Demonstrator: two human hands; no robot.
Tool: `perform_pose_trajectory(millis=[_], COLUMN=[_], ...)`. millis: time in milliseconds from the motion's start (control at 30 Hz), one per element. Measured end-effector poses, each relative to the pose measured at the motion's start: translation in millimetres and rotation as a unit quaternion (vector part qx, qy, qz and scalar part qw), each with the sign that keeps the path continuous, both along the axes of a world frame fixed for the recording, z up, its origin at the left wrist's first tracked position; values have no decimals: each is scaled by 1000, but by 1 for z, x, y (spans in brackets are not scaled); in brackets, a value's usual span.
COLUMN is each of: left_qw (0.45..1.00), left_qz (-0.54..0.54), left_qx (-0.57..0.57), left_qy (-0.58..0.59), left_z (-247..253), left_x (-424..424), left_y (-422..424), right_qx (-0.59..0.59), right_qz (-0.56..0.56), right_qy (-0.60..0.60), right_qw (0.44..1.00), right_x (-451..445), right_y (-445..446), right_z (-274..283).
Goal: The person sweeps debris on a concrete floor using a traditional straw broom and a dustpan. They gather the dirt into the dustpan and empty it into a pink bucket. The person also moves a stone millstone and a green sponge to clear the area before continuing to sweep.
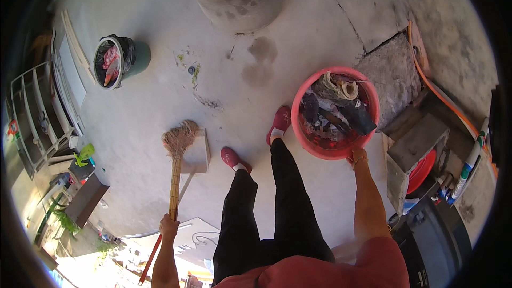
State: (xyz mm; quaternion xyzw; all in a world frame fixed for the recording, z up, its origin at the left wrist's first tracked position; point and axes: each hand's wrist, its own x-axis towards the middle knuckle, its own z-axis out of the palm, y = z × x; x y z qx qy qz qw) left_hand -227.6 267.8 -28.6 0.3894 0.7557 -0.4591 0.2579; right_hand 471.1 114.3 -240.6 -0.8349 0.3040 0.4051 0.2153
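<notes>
My left hand (169, 226) is closed around the bound, yellowish shaft of a straw broom (175, 184). The bristles (181, 137) point away from me, over a pale dustpan (200, 153). The dustpan's thin handle (187, 185) slants back towards the same hand; whether the fingers hold it too is hidden. Below the hand, a red stick (151, 259) sticks out. With my right hand (356, 157) I grip the near rim of a red plastic tub (297, 134). Rolled matting (335, 88), a dark flat piece (359, 118) and mixed rubbish fill it.
A green bin (140, 60) with a black liner stands at left. Green scraps (195, 76) and a small dark round object (191, 70) litter the concrete floor. A round concrete block (240, 10) is ahead. Concrete troughs (424, 140) and an orange hose (436, 92) line the right.
</notes>
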Motion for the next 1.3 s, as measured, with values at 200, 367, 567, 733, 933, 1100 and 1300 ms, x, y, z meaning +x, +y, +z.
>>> perform_pose_trajectory(millis=[200,367,567,733,933,1100,1300], left_qw=[999,997,993,993,985,981,965], left_qz=[-44,-54,-105,-86,-69,-63,-207], left_qx=[-18,-15,-6,20,111,117,135], left_qy=[-24,-49,-55,-81,-111,-140,-82], left_z=[-7,-9,-21,-27,3,14,23], left_x=[-1,-21,-44,-45,-21,-28,-47], left_y=[-4,-13,-38,-41,-10,16,2], right_qx=[80,34,225,736,904,906,902], right_qz=[-142,-129,163,307,192,233,269], right_qy=[115,83,83,122,211,209,195], right_qw=[980,988,957,592,318,284,276], right_x=[-25,-65,-154,-241,-271,-292,-310], right_y=[-66,-59,37,238,278,262,243], right_z=[-3,30,119,321,515,576,617])
